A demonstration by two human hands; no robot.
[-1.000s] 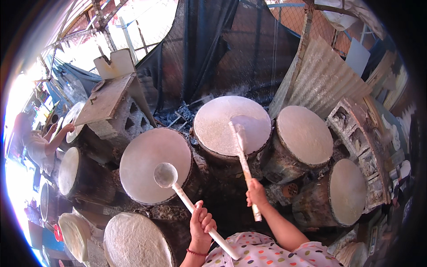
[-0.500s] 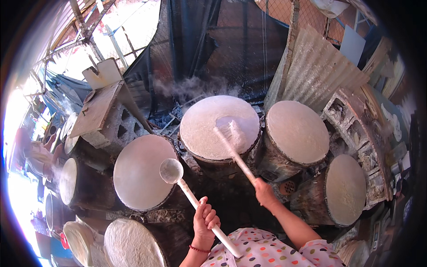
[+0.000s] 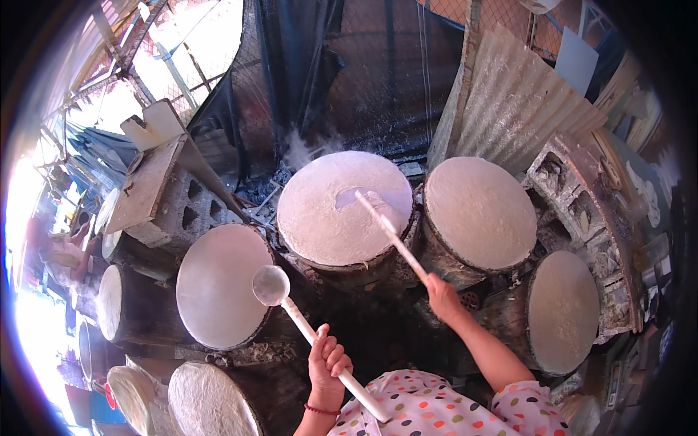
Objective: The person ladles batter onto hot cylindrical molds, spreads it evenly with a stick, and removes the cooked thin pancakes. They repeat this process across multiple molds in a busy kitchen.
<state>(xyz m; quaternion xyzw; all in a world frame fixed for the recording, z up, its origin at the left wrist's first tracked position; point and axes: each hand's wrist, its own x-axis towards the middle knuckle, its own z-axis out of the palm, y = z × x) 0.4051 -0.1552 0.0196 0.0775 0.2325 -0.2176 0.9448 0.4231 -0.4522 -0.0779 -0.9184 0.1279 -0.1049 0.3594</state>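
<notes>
Ladle [image 3: 271, 285] is gripped in left hand [image 3: 331, 361], wrapped round handle. Long stick [image 3: 396, 243] is clenched in right hand [image 3: 443, 296], far end over white-topped middle drum [image 3: 320, 218].

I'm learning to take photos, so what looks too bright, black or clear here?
Head view: glare at the left washes out the co-worker; head view: the round fisheye picture leaves black corners; head view: the ladle in the left hand looks fairly clear.
</notes>
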